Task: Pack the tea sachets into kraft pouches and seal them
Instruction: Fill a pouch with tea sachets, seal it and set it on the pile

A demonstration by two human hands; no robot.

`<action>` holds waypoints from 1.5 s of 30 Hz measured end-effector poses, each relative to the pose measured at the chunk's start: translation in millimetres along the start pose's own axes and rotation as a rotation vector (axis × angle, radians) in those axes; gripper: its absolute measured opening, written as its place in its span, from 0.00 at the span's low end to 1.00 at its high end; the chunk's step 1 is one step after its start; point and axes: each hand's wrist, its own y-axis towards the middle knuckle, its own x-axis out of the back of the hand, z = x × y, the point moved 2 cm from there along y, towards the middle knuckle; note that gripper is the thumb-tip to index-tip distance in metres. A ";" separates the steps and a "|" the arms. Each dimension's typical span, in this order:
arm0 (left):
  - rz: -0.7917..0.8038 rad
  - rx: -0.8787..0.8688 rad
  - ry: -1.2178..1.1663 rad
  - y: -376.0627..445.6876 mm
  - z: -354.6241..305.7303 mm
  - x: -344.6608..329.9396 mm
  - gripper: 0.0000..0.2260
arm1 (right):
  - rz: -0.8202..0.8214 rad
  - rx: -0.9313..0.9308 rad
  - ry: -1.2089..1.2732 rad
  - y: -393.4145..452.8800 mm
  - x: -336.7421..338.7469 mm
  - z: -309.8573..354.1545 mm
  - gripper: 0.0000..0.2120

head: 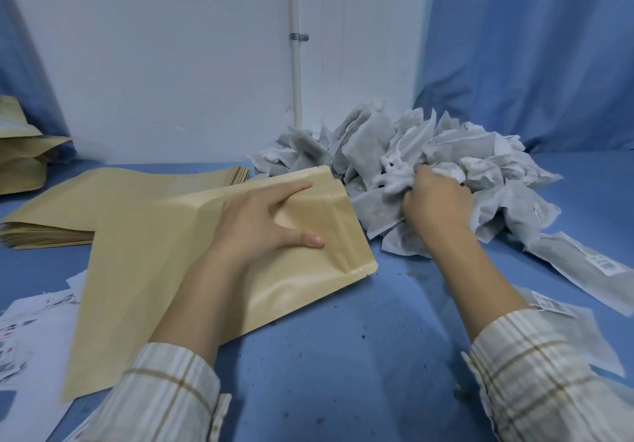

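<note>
At the 9 o'clock edge of the view, a few filled kraft bags (17, 153) lie heaped against the blue curtain. Below them, at 8 o'clock, printed paper sheets (31, 325) lie flat on the blue tabletop (343, 338). Just right of the bags, a stack of flat kraft pouches (113, 198) rests on the tabletop, fanned toward 12 o'clock.

One kraft pouch (178, 270) lies tilted across that stack, mouth pointing to 3 o'clock, its zip strip visible along the open end. The left hand (260, 225) holds this pouch near the mouth: fingers run along the upper edge, thumb presses on the near face, so the grip pinches the pouch wall. A checked sleeve (164, 393) covers the left forearm.

At centre, a white pipe (294, 64) runs vertically up the pale wall toward 12 o'clock.

Right of the pouch mouth, at 2 o'clock, a pile of tea sachets (411, 153) sits on the tabletop, just beside the pouch opening. The right hand (435, 201) is buried in the near side of the pile, fingers curled around a bunch of sachets; the fingertips are hidden by the material.

At 4 o'clock, two labelled sachets (583, 263) lie apart from the pile, one partly under the right forearm.
</note>
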 end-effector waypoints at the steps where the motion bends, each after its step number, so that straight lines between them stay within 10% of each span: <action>1: -0.005 0.001 -0.003 0.1 0.6 0.2 0.37 | -0.085 0.039 0.121 0.2 3.0 3.2 0.15; 6: -0.041 0.012 -0.056 0.6 3.6 4.8 0.37 | -0.086 -0.131 0.916 -1.9 15.5 25.6 0.16; 11: -0.084 0.036 -0.112 0.4 3.4 10.5 0.38 | 0.508 -0.194 1.511 -15.7 3.0 38.1 0.12; 20: 0.105 -0.115 -0.082 0.1 -6.5 2.2 0.35 | 0.972 0.357 0.767 -48.9 -5.6 60.0 0.08; 24: 0.047 -0.074 -0.030 1.5 -1.6 5.5 0.35 | 0.508 0.406 0.995 -37.4 6.3 59.9 0.10; 27: -0.036 -0.074 0.039 1.8 -2.0 10.0 0.36 | 0.018 0.276 0.557 -18.9 0.7 43.3 0.13; 31: -0.052 -0.073 0.081 -0.5 -2.6 8.8 0.36 | 0.221 0.248 0.089 -16.8 -30.7 22.1 0.18; 37: -0.064 -0.025 0.081 -1.0 6.6 11.0 0.39 | -0.153 0.012 0.732 -7.1 -8.0 15.8 0.10; 41: -0.065 -0.010 0.051 -0.8 7.7 13.7 0.39 | 0.171 -0.166 1.319 -12.9 -2.1 22.9 0.16; 45: -0.040 -0.030 -0.072 1.1 2.4 12.1 0.38 | 0.477 0.061 1.094 -31.0 -8.6 52.0 0.10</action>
